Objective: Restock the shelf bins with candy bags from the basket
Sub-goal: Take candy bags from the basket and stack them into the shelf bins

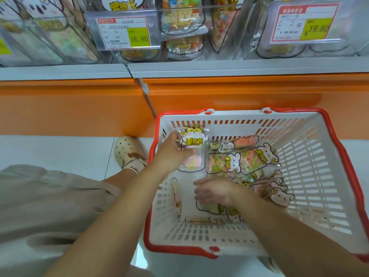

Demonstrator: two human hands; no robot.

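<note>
left hand (175,154) grips candy bag (194,144) with yellow lettering, at basket's (329,156) far-left corner | right hand (213,191) flat, fingers straight, over loose bags (239,162) inside basket | price tags (123,34) on shelf bins (181,27) read 16.80

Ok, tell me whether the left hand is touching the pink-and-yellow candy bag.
Touching. In the head view the left hand grips the pink-and-yellow candy bag, with its fingers curled round the bag's left edge and no gap between them.
</note>
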